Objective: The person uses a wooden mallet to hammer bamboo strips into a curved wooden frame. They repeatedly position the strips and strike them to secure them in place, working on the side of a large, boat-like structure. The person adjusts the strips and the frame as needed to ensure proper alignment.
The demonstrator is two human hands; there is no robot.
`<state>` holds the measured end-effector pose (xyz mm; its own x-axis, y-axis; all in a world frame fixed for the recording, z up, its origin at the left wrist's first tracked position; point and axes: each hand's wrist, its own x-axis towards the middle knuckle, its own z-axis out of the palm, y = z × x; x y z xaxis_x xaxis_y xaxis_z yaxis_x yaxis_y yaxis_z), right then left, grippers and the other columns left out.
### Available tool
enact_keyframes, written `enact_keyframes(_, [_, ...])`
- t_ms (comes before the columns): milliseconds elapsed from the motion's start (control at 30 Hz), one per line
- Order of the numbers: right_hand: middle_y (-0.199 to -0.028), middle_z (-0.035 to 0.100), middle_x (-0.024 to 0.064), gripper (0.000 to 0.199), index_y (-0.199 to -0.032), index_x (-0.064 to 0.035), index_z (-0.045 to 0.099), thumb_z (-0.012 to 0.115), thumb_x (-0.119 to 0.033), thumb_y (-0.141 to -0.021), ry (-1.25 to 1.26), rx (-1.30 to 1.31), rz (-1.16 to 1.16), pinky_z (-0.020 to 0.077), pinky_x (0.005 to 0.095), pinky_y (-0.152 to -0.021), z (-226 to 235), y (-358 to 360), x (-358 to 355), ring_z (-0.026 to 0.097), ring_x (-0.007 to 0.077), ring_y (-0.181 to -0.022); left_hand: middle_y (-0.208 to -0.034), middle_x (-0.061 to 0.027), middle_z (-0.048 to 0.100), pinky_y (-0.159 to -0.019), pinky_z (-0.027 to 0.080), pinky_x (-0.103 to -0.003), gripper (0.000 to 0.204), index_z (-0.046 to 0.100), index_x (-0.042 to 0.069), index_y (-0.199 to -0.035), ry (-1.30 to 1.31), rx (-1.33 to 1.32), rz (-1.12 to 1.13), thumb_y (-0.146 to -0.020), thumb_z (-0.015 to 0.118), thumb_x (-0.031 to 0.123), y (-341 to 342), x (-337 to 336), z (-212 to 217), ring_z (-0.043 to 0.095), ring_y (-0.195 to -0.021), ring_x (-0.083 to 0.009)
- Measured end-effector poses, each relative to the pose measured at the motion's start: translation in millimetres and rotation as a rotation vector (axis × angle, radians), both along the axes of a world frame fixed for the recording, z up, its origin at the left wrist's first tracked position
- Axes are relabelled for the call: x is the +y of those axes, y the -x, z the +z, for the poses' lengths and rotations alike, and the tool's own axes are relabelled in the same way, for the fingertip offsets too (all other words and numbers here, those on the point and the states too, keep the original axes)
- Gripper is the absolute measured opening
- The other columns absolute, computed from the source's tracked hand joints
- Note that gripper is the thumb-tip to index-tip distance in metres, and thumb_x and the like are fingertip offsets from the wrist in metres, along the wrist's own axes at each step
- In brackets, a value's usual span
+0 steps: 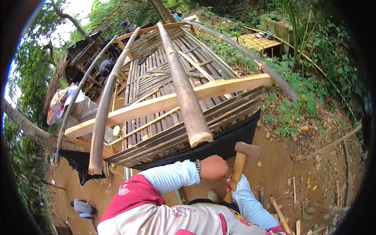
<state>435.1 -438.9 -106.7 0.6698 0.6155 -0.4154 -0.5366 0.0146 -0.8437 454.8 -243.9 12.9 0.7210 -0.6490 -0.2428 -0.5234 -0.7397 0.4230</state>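
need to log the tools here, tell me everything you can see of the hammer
The hammer has a pale wooden handle and a dark, rusty-looking block head. It stands nearly upright, head uppermost and pointing right, just below the edge of the bamboo frame and in front of bare brown ground. The left hand touches the handle's lower part, its fingers curled against the wood. The handle's bottom end is hidden behind the light blue sleeve. The right hand is not in view.

I see a hammer (239, 166) with a smooth wooden handle and a rusty, dull metal head. The far roof (176, 78) is dry, rough bamboo, crossed by one pale, clean wooden plank (164, 102).
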Motion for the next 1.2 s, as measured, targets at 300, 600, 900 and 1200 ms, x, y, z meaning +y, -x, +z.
enact_keyframes(300, [-0.064, 0.056, 0.0074, 0.01, -0.084, -0.0052, 0.053, 0.063, -0.009, -0.085, -0.014, -0.023, 0.034, 0.0465, 0.0338, -0.048, 21, 17, 17, 0.054, 0.0164, -0.048, -0.081, -0.0087, 0.068, -0.063, 0.051, -0.043, 0.016, 0.068, 0.009, -0.084, 0.204, -0.076, 0.185, -0.079, 0.068, 0.025, 56, 23, -1, 0.065, -0.075, -0.0332])
enact_keyframes(600, [-0.062, 0.055, 0.0024, 0.016, -0.09, -0.0058, 0.058, 0.066, -0.019, -0.088, 0.158, -0.271, 0.119, 0.0449, 0.0277, -0.049, 35, 23, 45, 0.053, 0.0111, -0.05, -0.083, -0.0116, 0.069, -0.065, 0.052, -0.044, 0.015, 0.071, 0.008, -0.09, 0.271, -0.128, 0.509, -0.085, 0.064, 0.021, 107, 45, -10, 0.066, -0.075, -0.0337])
enact_keyframes(900, [-0.083, 0.066, 0.0029, 0.018, -0.102, -0.0075, 0.067, 0.069, -0.021, -0.091, 0.314, -0.744, -0.259, 0.0492, 0.0286, -0.072, 25, -117, 10, 0.062, 0.0125, -0.078, -0.077, -0.0141, 0.069, -0.058, 0.051, -0.034, 0.01, 0.072, 0.003, -0.088, 0.44, -0.431, 1.002, -0.081, 0.071, 0.01, 68, 32, -29, 0.066, -0.063, -0.0266])
enact_keyframes(1200, [-0.1, 0.069, 0.0052, 0.036, -0.118, -0.001, 0.062, 0.075, -0.012, -0.086, 0.033, -0.754, -0.32, 0.0495, 0.0249, -0.08, 2, -312, 12, 0.063, 0.0112, -0.089, -0.074, -0.0136, 0.067, -0.053, 0.044, -0.032, 0.007, 0.067, 0.0, -0.085, 0.339, -0.918, 1.136, -0.081, 0.072, 0.002, -63, 2, -39, 0.058, -0.056, -0.0232])
